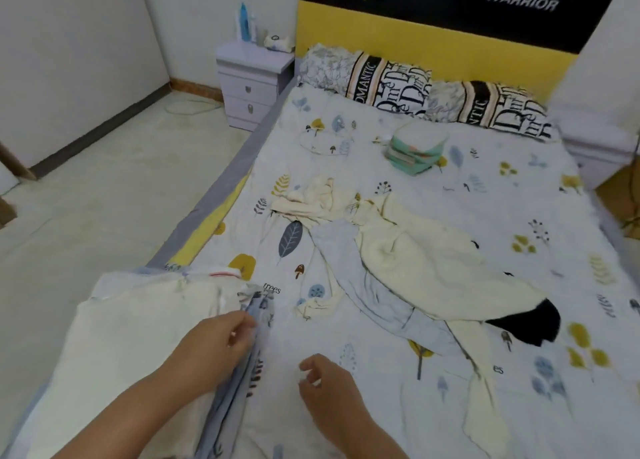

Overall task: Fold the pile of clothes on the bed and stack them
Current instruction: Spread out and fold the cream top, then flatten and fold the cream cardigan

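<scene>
Fingers of my left hand (221, 334) pinch the edge of the folded cream garment (138, 340) at the bed's (346, 406) near-left corner. Right hand (323, 377) hovers just beside, fingers loosely curled, holding nothing. Unfolded pile (408, 264), cream, pale blue and black, sprawls mid-bed. Beyond it: small green folded stack (414, 153), two pillows (426, 93), nightstand (251, 84) with blue bottle (244, 22).

Folded stack (138, 337) near left on the bed (381, 406), unfolded pile (408, 250) mid-bed, pillows (415, 87) behind.
</scene>
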Tool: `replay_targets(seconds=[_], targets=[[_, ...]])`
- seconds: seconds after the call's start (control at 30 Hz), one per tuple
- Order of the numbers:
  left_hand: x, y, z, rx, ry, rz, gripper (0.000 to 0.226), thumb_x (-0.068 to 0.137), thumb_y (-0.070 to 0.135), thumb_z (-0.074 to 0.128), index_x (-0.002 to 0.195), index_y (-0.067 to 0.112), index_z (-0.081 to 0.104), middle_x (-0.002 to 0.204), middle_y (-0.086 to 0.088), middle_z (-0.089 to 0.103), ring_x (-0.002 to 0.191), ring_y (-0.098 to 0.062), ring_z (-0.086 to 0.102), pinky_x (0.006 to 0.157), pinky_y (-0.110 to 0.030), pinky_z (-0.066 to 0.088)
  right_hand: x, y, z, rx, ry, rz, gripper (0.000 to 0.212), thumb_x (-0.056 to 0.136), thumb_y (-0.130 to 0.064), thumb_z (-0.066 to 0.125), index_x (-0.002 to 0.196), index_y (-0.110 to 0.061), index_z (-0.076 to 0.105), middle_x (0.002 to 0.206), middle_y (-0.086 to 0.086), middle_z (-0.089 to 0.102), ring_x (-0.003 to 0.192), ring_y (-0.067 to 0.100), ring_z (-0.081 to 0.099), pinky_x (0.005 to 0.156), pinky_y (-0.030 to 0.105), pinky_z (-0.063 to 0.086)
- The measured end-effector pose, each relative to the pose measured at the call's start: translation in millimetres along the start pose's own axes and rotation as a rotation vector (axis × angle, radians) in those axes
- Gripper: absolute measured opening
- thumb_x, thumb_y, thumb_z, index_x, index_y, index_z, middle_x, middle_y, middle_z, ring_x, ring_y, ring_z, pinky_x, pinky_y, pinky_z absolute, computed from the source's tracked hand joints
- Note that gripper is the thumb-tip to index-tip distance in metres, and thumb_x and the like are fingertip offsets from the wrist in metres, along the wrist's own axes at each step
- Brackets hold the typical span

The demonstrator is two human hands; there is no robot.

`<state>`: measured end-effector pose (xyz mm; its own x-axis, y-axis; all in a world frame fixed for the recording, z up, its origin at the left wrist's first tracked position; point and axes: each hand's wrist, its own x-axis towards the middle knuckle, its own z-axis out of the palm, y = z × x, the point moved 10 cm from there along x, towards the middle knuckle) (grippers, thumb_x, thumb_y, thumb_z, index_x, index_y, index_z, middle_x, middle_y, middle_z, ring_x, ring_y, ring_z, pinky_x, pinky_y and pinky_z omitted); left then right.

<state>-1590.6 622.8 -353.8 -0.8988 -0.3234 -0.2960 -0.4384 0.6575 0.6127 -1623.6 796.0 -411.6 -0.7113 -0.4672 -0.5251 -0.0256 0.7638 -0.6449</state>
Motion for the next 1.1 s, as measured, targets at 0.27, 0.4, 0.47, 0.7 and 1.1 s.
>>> replay_targets(seconds=[0.27,0.4,0.47,0.7,1.1], targets=[[58.3,90.0,112.2,0.103,-0.190,0.088,0.011,0.093,0.025,0.049,0.098,0.033,0.053,0.086,0.017,0.056,0.066,0.005,0.049,0.057,-0.007,0.036,2.9,131.4,-121.7,-0.104,0.127,0.184,0.027,0.094,-0.023,0.041,0.120,-0.024,0.050,0.115,0.000,0.057,0.096,0.011,0.050,0.080,0.021,0.035],[91.1,123.3,168.0,0.127,-0.229,0.122,0.011,0.093,0.025,0.049,0.098,0.034,0.053,0.088,0.018,0.055,0.071,0.005,0.049,0.060,-0.004,0.036,10.2,207.1,-174.0,-0.156,0.176,0.281,0.031,0.093,-0.022,0.043,0.124,-0.019,0.049,0.126,0.003,0.051,0.115,0.016,0.050,0.086,0.020,0.038],[110.0,131.9,197.8,0.140,-0.253,0.106,0.015,0.093,0.026,0.047,0.104,0.031,0.056,0.092,0.015,0.057,0.076,0.002,0.051,0.061,-0.005,0.036,17.3,242.3,-194.9,-0.187,0.193,0.331,0.033,0.093,-0.022,0.044,0.126,-0.019,0.047,0.127,0.004,0.047,0.115,0.018,0.048,0.088,0.021,0.039],[180.1,154.2,296.1,0.185,-0.288,0.092,0.033,0.095,0.021,0.044,0.128,0.022,0.045,0.124,0.001,0.051,0.106,-0.010,0.050,0.081,-0.015,0.034,70.4,321.3,-252.3,-0.346,0.304,0.403,0.051,0.093,-0.021,0.043,0.141,-0.020,0.026,0.143,0.008,0.028,0.128,0.024,0.033,0.098,0.028,0.036],[283.4,168.9,384.9,0.639,-0.251,0.154,0.068,0.095,0.034,0.041,0.146,0.041,-0.003,0.154,-0.011,-0.024,0.141,-0.040,-0.014,0.114,-0.054,0.001,218.2,328.0,-224.0,-0.681,0.231,0.146,0.073,0.090,-0.054,0.043,0.147,-0.038,0.000,0.156,-0.009,-0.017,0.142,0.031,-0.017,0.109,0.062,-0.002]])
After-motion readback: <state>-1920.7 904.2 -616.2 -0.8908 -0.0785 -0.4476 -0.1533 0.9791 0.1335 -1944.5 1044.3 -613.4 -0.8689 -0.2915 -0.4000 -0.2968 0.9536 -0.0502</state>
